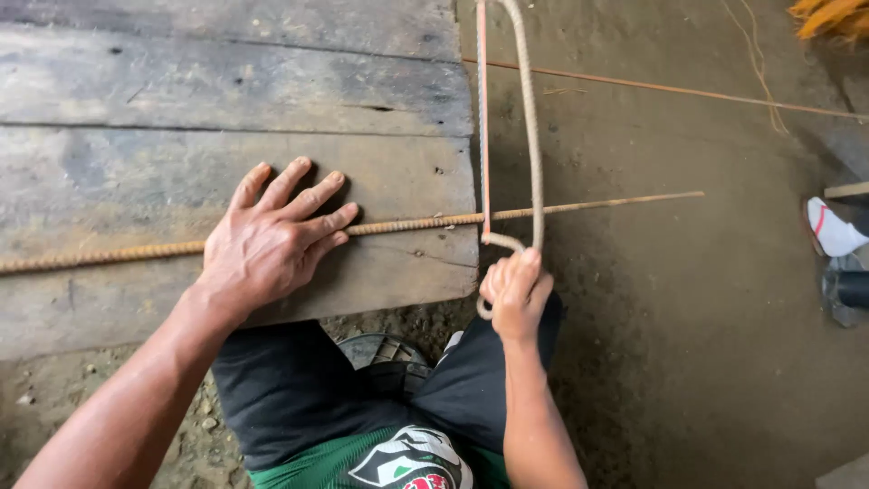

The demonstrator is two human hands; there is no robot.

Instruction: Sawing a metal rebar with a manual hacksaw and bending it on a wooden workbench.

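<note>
My left hand (267,240), fingers spread flat, pins long rusty ribbed steel rebar (407,223) on weathered grey wooden plank bench (226,100). My right hand (518,292) fisted round handle of pale hacksaw with bent-rod frame (529,118), thin blade (483,118) crossing bar just past bench edge. Judged step: sawing bar. Next move needs steady strokes, firm hold-down.

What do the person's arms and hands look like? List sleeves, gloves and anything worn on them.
Both arms are bare up to the picture's edge, with no sleeves in view. The left hand and the right hand wear no gloves, and no rings, watch or wristbands show. Veins stand out on the back of the left hand.
</note>
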